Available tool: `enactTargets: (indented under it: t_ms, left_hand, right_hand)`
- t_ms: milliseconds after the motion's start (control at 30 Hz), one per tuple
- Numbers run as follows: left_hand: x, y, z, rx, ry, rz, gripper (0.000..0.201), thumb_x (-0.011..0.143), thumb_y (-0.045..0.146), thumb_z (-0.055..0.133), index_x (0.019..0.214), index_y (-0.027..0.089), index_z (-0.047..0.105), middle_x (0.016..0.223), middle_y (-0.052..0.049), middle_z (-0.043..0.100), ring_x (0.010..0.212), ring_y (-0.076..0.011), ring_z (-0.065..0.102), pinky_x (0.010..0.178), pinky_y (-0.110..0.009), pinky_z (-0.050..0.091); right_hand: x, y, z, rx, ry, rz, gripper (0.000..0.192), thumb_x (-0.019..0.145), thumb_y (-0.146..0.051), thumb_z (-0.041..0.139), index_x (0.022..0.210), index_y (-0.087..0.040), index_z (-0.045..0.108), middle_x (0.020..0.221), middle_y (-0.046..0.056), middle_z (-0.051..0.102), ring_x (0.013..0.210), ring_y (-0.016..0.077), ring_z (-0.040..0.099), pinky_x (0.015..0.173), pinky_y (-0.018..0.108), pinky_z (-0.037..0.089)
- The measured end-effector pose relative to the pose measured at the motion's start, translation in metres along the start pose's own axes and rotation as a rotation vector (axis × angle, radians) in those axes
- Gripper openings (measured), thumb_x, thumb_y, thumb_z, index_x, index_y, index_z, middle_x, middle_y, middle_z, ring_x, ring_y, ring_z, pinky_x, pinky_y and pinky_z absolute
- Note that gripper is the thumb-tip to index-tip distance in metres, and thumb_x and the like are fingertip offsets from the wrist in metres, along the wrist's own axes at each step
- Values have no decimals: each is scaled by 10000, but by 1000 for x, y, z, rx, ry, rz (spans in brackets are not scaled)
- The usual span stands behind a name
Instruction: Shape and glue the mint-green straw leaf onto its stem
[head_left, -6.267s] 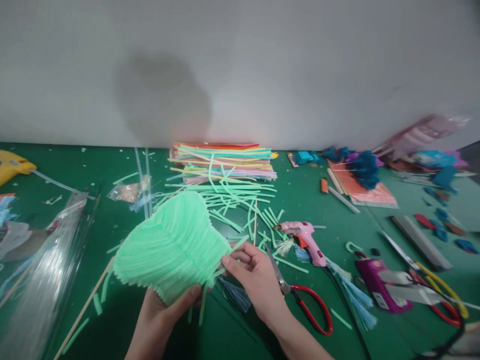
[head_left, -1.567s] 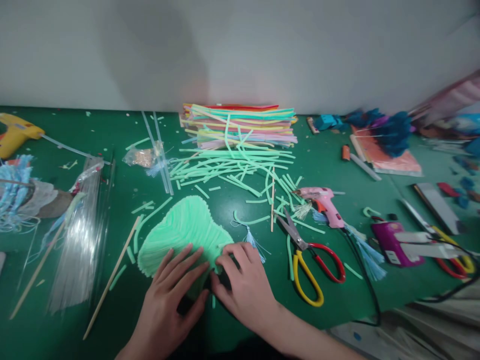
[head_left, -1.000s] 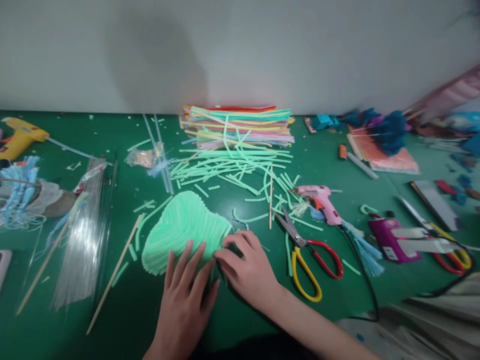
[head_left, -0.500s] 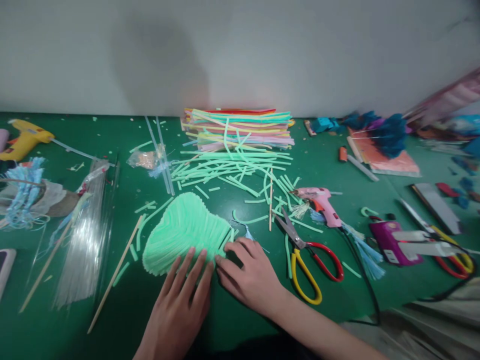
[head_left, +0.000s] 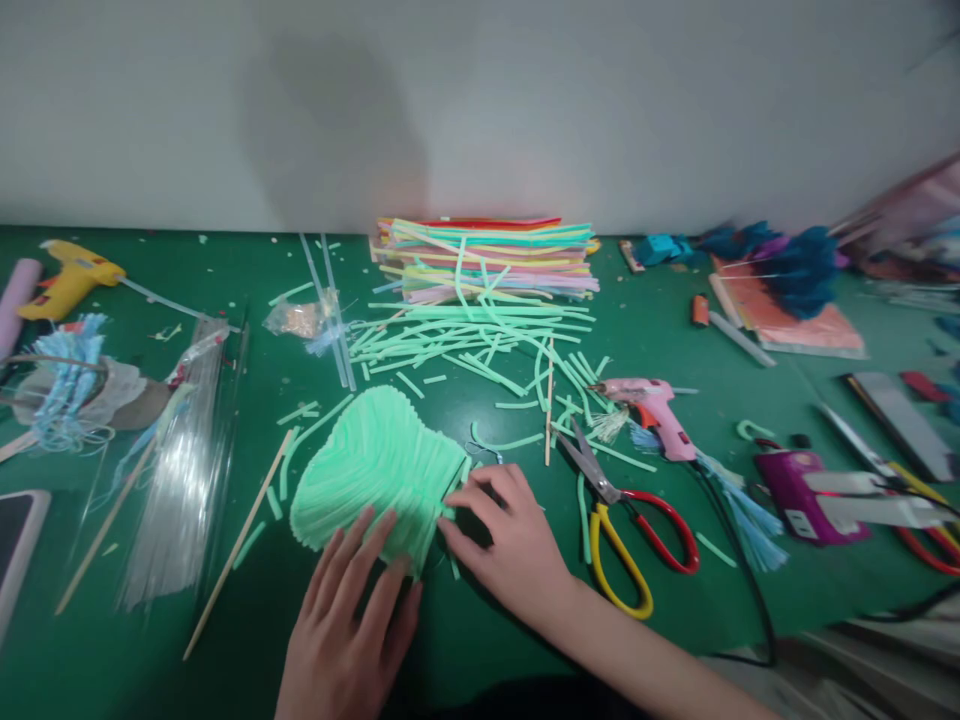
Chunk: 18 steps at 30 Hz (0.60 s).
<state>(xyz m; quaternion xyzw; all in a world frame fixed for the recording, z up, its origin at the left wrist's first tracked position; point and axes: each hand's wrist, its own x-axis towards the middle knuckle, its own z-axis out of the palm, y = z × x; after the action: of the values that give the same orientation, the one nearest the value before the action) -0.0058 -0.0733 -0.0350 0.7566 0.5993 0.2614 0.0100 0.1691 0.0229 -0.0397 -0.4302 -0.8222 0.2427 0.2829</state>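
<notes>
A fan-shaped stack of mint green foam strips [head_left: 375,462] lies flat on the green table [head_left: 660,300]. My left hand [head_left: 351,620] rests flat with fingers spread on the stack's near edge. My right hand [head_left: 510,535] sits at the stack's right edge, its fingertips pinching at the strip ends. A small blue tassel [head_left: 487,455] peeks out just beyond my right fingers.
Red and yellow scissors [head_left: 622,520] lie right of my right hand, beside a pink glue gun [head_left: 652,405]. Loose green strips [head_left: 465,345] and a coloured foam pile [head_left: 487,260] are behind. Clear sticks in a bag [head_left: 180,470], a wooden skewer [head_left: 240,545] and a yellow glue gun [head_left: 71,285] lie left.
The green stack, held up in the air earlier, now lies flat on the table under both hands. My left hand has slid back towards me; the right fingers keep shifting at the stack's edge.
</notes>
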Motion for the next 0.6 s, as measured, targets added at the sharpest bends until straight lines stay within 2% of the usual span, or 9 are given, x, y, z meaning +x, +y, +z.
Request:
enactTargets:
  t_ms: [100, 200, 300, 433, 600]
  left_hand:
    - [12, -8, 3, 62, -31, 25, 349, 894, 139, 626, 1241, 165, 630, 1353, -168, 616, 1332, -371, 484, 1065, -576, 402]
    - [18, -14, 14, 69, -82, 55, 377, 912, 148, 601, 1289, 159, 603, 1369, -158, 609, 1346, -362, 470, 1065, -565, 416]
    - [15, -17, 23, 78, -82, 48, 430, 902, 160, 621, 1329, 141, 571, 1374, -159, 606, 1352, -358, 464, 1058, -557, 433]
    - [10, -17, 28, 63, -70, 23, 462, 891, 164, 640, 1345, 143, 557, 1395, -158, 587, 1356, -355, 459, 1049, -570, 444]
    - [12, -15, 27, 14, -70, -34, 453, 878, 158, 656, 1323, 158, 572, 1383, -150, 599, 1350, -343, 469, 1047, -572, 450]
  right_hand:
    - [8, -5, 4, 9, -63, 72, 57, 852, -174, 669, 908, -187, 673, 942, 74, 578, 908, 233, 532, 834, 401, 479]
    - [12, -7, 6, 48, -97, 162, 69, 843, -145, 682, 864, -206, 658, 905, 43, 572, 897, 225, 545, 855, 409, 477]
    - [12, -7, 7, 71, -93, 225, 128, 813, -104, 706, 849, -215, 652, 883, 27, 564, 896, 220, 552, 844, 396, 483]
    - [12, -8, 9, 41, -98, 233, 145, 808, -88, 705, 832, -217, 644, 872, 22, 565, 882, 221, 557, 858, 411, 476]
    - [19, -9, 8, -17, -204, 194, 144, 833, -69, 655, 825, -206, 616, 886, 36, 589, 876, 239, 545, 824, 422, 473]
